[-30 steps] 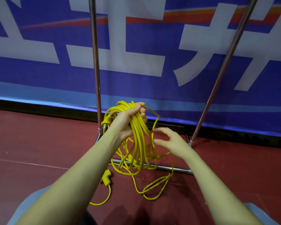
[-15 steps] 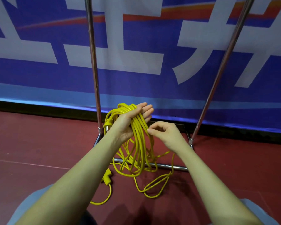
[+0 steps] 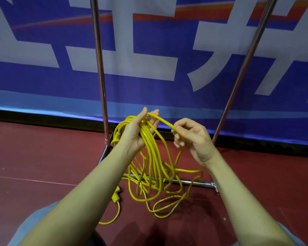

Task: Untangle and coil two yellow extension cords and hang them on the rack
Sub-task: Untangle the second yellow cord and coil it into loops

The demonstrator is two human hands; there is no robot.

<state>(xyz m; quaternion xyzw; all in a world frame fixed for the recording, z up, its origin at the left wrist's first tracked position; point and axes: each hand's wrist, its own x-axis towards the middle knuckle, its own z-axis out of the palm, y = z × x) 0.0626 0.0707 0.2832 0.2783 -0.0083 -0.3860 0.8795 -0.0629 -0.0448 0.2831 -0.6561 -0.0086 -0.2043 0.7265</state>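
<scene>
Several loops of yellow extension cord (image 3: 154, 157) hang over the palm of my left hand (image 3: 138, 130), whose fingers are stretched upward. My right hand (image 3: 190, 137) pinches one strand of the same cord and holds it in an arc that runs over to the left fingertips. The loops dangle down to the red floor, where loose cord (image 3: 167, 203) lies in curls. A yellow plug (image 3: 116, 195) lies on the floor under my left forearm, and another plug end (image 3: 115, 141) hangs behind my left hand. I cannot tell the two cords apart.
The metal rack stands right in front: a left upright (image 3: 100, 71), a slanted right upright (image 3: 245, 64) and a low base bar (image 3: 194, 182) on the floor. A blue banner (image 3: 149, 50) with large white characters covers the wall behind.
My right hand took a strand and lifted it up to the right, laying a new arc across my left fingers. My left hand's fingers, curled a second ago, now stand open.
</scene>
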